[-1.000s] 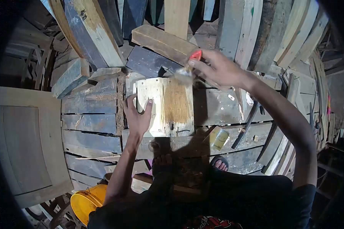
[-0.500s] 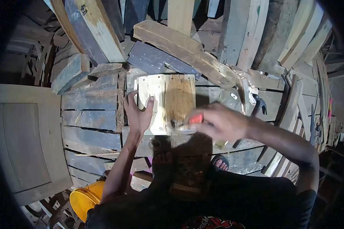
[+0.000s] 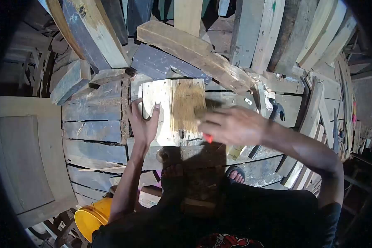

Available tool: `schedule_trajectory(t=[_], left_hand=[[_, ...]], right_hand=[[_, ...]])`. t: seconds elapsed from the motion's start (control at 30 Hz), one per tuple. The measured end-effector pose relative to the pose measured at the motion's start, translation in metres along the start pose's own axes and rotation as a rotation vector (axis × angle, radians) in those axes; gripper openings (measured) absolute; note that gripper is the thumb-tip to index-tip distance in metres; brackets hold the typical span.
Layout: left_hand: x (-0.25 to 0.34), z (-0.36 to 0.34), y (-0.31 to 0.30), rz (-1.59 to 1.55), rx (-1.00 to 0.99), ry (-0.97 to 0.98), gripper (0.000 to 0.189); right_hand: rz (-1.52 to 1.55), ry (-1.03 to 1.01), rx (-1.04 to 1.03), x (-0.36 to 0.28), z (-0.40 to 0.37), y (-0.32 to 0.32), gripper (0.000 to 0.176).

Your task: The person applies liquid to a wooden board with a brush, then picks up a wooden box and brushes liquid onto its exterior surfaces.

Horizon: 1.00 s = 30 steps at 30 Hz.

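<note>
A squarish wooden board (image 3: 188, 103), pale on its left part and brown on its right, lies in front of me. My left hand (image 3: 144, 124) grips its left edge, thumb on the pale face and fingers along the side. Over the lower right of the board, my right hand (image 3: 235, 126) is closed around a red-handled tool (image 3: 208, 137). The tool's working end is hidden and blurred by motion. A small dark hole and a dark line show near the board's bottom edge.
A hammer (image 3: 275, 112) lies to the right. Thick timber beams (image 3: 194, 51) and upright planks (image 3: 246, 33) stand behind the board. At the left are a panelled door (image 3: 22, 161) and a yellow bucket (image 3: 93, 217). Plank flooring (image 3: 95, 130) has gaps.
My right hand has moved slightly up over the board, its red handle now lower beneath the fingers. My left hand keeps its hold. The whole view has shifted a little.
</note>
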<state>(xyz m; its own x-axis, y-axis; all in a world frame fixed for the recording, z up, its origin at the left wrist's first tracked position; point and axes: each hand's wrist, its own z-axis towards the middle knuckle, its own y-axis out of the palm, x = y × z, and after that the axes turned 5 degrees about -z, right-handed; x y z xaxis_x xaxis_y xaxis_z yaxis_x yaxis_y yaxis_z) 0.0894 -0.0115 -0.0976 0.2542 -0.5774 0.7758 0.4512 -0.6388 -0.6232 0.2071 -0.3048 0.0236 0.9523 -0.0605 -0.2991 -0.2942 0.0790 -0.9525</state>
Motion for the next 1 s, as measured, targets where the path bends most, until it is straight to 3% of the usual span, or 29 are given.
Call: schedule_trajectory(t=[0.1, 0.17, 0.27, 0.3, 0.33, 0.4, 0.47, 0.57, 0.67, 0.7, 0.73, 0.77, 0.8, 0.83, 0.93, 1.0], left_hand=[[-0.002, 0.0, 0.003, 0.072, 0.071, 0.076, 0.057], [0.002, -0.001, 0.001, 0.048, 0.045, 0.027, 0.059], [0.002, 0.0, 0.0, 0.016, 0.019, 0.003, 0.061], [0.001, 0.0, 0.0, 0.005, 0.013, 0.002, 0.061], [0.002, -0.001, 0.001, 0.009, 0.012, 0.001, 0.061], [0.002, -0.001, 0.0, 0.021, 0.018, -0.002, 0.061], [0.001, -0.001, 0.001, 0.015, 0.028, -0.005, 0.062], [-0.002, 0.0, 0.002, 0.007, 0.022, -0.012, 0.063], [-0.003, 0.0, 0.002, 0.004, 0.022, -0.012, 0.063], [-0.003, 0.0, 0.002, 0.005, 0.024, -0.011, 0.063], [-0.003, 0.0, 0.002, 0.021, 0.034, 0.006, 0.061], [-0.003, -0.001, 0.002, 0.038, 0.045, 0.024, 0.06], [-0.002, -0.001, 0.002, 0.054, 0.057, 0.042, 0.059], [-0.001, -0.001, 0.001, 0.052, 0.057, 0.027, 0.059], [0.0, -0.001, 0.0, 0.04, 0.051, 0.025, 0.059], [0.002, -0.001, 0.001, 0.019, 0.05, 0.022, 0.059]], right_hand=[[0.299, 0.059, -0.094, -0.029, -0.012, -0.004, 0.031], [0.519, 0.111, -0.146, -0.033, -0.011, -0.018, 0.032], [0.797, 0.263, -0.078, -0.016, -0.01, -0.008, 0.033], [0.79, 0.42, -0.168, -0.005, -0.007, -0.006, 0.033], [0.773, 0.372, -0.017, 0.011, -0.004, 0.0, 0.035], [0.947, 0.655, 0.004, 0.025, 0.004, -0.013, 0.038], [0.724, 0.699, 0.111, 0.047, 0.013, -0.017, 0.04], [0.426, 0.419, 0.269, 0.065, 0.024, -0.023, 0.036], [0.247, 0.331, 0.001, 0.03, 0.03, -0.029, 0.033], [0.14, 0.109, -0.016, 0.016, 0.026, -0.02, 0.034], [0.122, 0.014, -0.092, -0.001, 0.023, -0.01, 0.037], [0.146, 0.087, -0.209, -0.024, 0.017, -0.002, 0.036], [0.06, -0.107, -0.09, -0.042, 0.01, 0.006, 0.034], [-0.378, -0.312, 0.0, -0.05, 0.003, 0.026, 0.032], [0.004, -0.255, -0.097, -0.074, 0.011, 0.005, 0.034], [0.294, -0.018, -0.135, -0.065, 0.017, 0.004, 0.033]])
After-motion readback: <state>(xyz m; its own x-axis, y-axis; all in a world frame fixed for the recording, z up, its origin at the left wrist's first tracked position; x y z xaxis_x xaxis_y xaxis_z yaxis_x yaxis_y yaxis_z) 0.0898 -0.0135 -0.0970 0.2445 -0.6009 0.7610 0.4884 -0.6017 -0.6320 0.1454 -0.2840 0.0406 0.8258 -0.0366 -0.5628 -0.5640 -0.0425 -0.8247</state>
